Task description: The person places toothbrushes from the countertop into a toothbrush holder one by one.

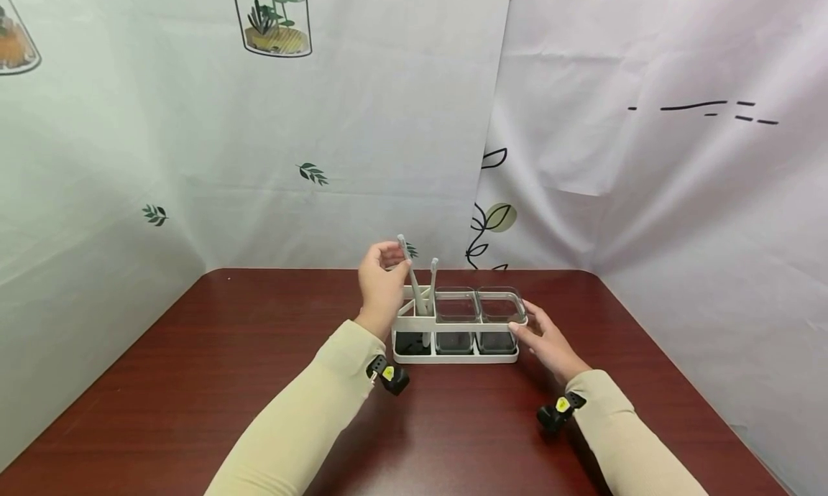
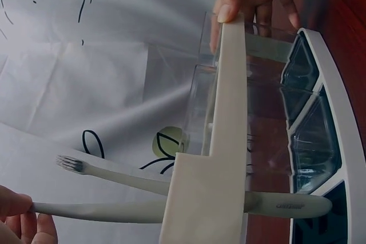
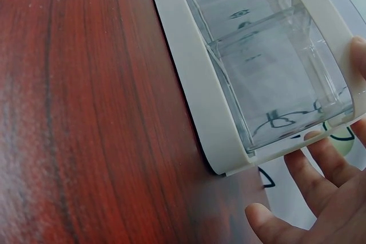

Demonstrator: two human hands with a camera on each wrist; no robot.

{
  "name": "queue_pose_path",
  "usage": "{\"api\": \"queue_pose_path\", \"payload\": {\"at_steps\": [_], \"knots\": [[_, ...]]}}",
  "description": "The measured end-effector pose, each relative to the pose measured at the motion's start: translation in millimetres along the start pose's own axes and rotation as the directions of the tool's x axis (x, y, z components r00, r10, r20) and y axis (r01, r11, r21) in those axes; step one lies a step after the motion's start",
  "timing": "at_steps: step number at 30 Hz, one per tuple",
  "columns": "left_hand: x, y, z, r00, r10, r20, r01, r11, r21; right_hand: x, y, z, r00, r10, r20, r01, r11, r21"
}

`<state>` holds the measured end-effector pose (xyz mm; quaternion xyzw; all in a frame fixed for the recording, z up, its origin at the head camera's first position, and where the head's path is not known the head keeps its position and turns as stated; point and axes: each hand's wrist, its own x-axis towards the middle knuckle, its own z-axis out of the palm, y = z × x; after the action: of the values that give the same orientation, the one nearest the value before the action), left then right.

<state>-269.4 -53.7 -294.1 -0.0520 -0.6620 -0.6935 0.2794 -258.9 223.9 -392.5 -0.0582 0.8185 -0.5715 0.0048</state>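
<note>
A white toothbrush holder (image 1: 459,325) stands on the table, with an upper frame and a lower tray. My left hand (image 1: 383,284) pinches a pale toothbrush (image 2: 108,211) near its upper end. Its handle passes down through the left part of the frame; the fingers hide the head. Beside it leans a second toothbrush (image 2: 128,180), dark bristles up. Two clear square cups (image 1: 456,305) sit side by side in the holder's middle and right spaces. At the right end, my right hand (image 1: 546,343) holds the holder, thumb on the upper frame and fingers along the side.
The dark red-brown table (image 1: 259,381) reaches around the holder on every side. Behind it hangs a pale printed curtain (image 1: 388,122), which also runs along the left and right. A small black camera is strapped on each wrist.
</note>
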Motion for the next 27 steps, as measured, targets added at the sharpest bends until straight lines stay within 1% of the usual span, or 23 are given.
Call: {"api": "queue_pose_path", "payload": {"at_steps": [5,10,19,23,27], "knots": [[-2.0,-0.8,0.9,0.999,-0.053,0.007,0.053,0.999,0.014,-0.3,0.5,-0.2,1.000,0.004,0.001,-0.004,1.000,-0.004],[-2.3,-3.7,0.0,0.998,-0.065,0.018,0.065,0.998,0.025,-0.8,0.1,-0.3,1.000,0.010,0.004,-0.010,1.000,-0.007],[-3.2,-11.3,1.6,0.998,-0.054,0.042,0.050,0.995,0.089,-0.6,-0.1,0.4,1.000,0.012,0.002,-0.012,1.000,-0.006],[-4.2,-14.6,3.1,0.998,-0.033,0.061,0.027,0.994,0.102,-1.2,-1.2,0.5,1.000,0.014,-0.001,-0.014,1.000,-0.004],[-5.4,-18.4,3.6,0.997,-0.029,0.066,0.021,0.993,0.114,-0.5,-0.5,0.4,1.000,0.016,-0.004,-0.016,1.000,-0.011]]}}
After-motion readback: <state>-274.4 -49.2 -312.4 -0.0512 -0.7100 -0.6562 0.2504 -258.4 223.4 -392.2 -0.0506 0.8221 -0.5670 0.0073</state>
